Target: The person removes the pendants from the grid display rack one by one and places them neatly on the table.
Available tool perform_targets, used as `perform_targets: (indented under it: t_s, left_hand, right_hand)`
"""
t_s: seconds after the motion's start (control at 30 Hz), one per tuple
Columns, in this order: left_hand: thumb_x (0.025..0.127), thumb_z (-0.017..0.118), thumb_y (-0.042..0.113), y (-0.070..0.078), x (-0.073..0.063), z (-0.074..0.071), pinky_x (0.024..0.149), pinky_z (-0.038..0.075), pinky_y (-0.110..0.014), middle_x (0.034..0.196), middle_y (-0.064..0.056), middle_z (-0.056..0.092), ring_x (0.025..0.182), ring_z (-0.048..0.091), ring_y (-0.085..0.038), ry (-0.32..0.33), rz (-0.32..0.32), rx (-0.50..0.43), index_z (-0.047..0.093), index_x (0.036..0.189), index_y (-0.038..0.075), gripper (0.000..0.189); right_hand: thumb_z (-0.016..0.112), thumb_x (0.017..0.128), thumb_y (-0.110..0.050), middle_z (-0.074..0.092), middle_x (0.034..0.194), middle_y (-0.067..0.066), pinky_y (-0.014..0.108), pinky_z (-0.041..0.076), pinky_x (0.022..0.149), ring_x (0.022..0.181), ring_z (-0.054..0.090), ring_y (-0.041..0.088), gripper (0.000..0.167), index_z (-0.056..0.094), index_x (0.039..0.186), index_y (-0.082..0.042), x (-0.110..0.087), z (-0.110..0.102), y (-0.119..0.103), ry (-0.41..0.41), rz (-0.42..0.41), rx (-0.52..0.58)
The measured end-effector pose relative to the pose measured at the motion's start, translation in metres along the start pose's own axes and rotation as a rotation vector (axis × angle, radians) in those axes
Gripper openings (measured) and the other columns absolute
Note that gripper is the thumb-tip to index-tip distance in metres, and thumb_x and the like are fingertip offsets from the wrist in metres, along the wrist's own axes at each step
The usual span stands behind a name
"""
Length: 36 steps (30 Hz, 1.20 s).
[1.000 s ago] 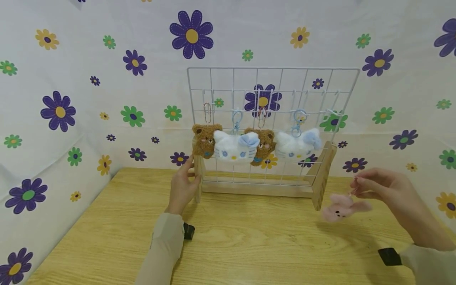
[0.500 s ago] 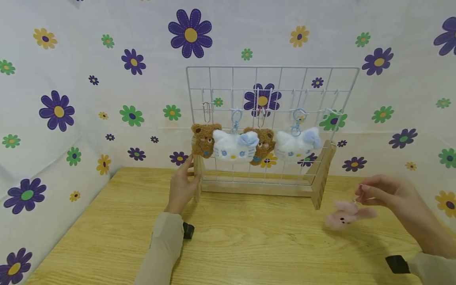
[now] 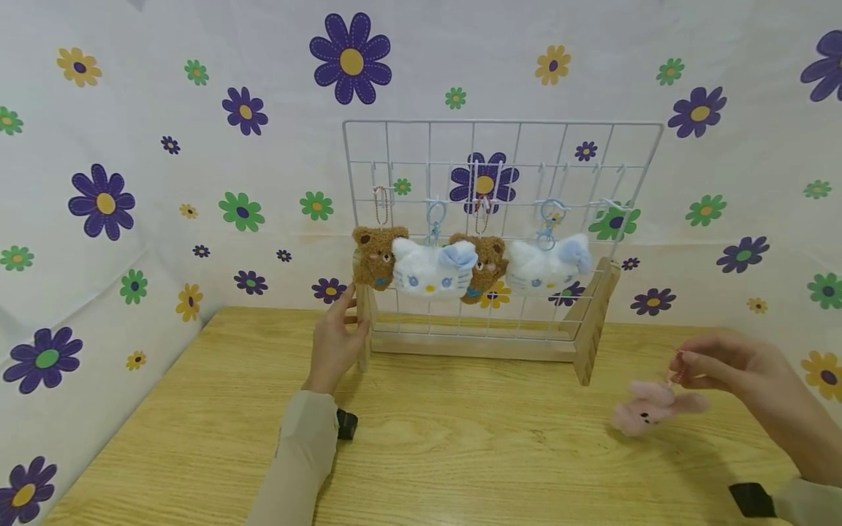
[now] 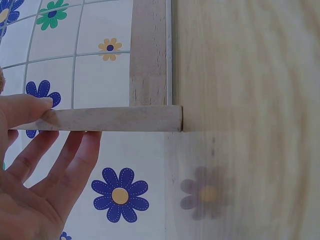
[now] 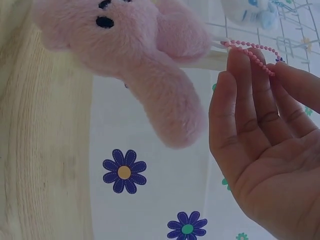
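My left hand (image 3: 335, 351) grips the left wooden leg (image 4: 115, 119) of a white wire grid rack (image 3: 503, 123), thumb on one face and fingers on the other. At the right, my right hand (image 3: 743, 372) pinches the pink bead chain (image 5: 260, 63) of a plush rabbit keychain between thumb and fingers. The pink plush rabbit (image 3: 647, 415) dangles low over the table, long ears spread toward the hand. On the rack hang two brown bear keychains (image 3: 378, 257) and two white cat keychains (image 3: 430, 267) with blue bows, in alternating order.
White hooks (image 3: 621, 169) stick out along the grid, including at its right end. The rack's right wooden leg (image 3: 595, 325) stands between the grid and the rabbit. Behind the wooden table (image 3: 460, 453), a flower-print cloth (image 3: 276, 66) covers the walls.
My right hand has moved right and down toward the table's near side, carrying the rabbit by its chain. The left hand keeps its grip on the rack's leg.
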<state>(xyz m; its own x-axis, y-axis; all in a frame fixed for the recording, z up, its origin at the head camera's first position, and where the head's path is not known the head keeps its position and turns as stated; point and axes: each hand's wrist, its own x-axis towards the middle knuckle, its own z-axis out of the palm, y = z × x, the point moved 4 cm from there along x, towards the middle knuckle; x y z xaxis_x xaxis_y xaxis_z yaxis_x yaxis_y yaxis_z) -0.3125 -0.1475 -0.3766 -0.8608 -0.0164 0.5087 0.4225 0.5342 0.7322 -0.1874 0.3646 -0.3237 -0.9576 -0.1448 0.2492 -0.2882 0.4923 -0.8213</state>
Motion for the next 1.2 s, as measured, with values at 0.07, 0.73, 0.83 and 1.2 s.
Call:
perform_targets:
  t_s: [0.07, 0.73, 0.83, 1.2]
  left_hand:
    - [0.089, 0.069, -0.009, 0.0, 0.0, 0.0, 0.076, 0.062, -0.049, 0.13, -0.029, 0.061, 0.097, 0.07, -0.042, 0.0, 0.002, -0.001, 0.043, 0.152, -0.001, 0.068]
    - [0.089, 0.069, -0.009, -0.001, 0.001, -0.001, 0.076, 0.062, -0.049, 0.131, -0.029, 0.061, 0.097, 0.07, -0.042, -0.007, 0.005, -0.006, 0.042, 0.152, 0.0, 0.07]
    - [0.089, 0.069, -0.009, -0.001, 0.001, -0.001, 0.076, 0.062, -0.049, 0.13, -0.029, 0.061, 0.097, 0.07, -0.042, -0.003, 0.014, -0.007, 0.043, 0.152, -0.001, 0.069]
    - [0.088, 0.07, -0.01, 0.0, 0.0, 0.0, 0.075, 0.062, -0.05, 0.128, -0.03, 0.062, 0.095, 0.07, -0.042, 0.009, 0.029, 0.001, 0.044, 0.151, -0.003, 0.068]
  right_hand:
    - [0.049, 0.106, -0.001, 0.072, 0.099, -0.002, 0.014, 0.053, 0.076, 0.087, 0.067, 0.01, 0.021, 0.069, 0.113, -0.003, -0.001, -0.001, 0.002, -0.007, 0.006, 0.007]
    - [0.049, 0.105, 0.002, 0.072, 0.093, -0.002, 0.017, 0.055, 0.071, 0.085, 0.067, 0.01, 0.023, 0.07, 0.107, -0.007, -0.011, -0.007, 0.008, -0.04, 0.052, -0.039]
    - [0.05, 0.105, 0.001, 0.072, 0.094, -0.001, 0.019, 0.054, 0.071, 0.085, 0.067, 0.011, 0.021, 0.07, 0.109, -0.006, -0.011, -0.006, 0.009, -0.063, 0.065, -0.056]
    - [0.047, 0.103, 0.009, 0.073, 0.094, -0.001, 0.019, 0.056, 0.072, 0.083, 0.069, 0.01, 0.031, 0.073, 0.107, -0.007, 0.005, 0.007, 0.007, -0.07, -0.061, 0.06]
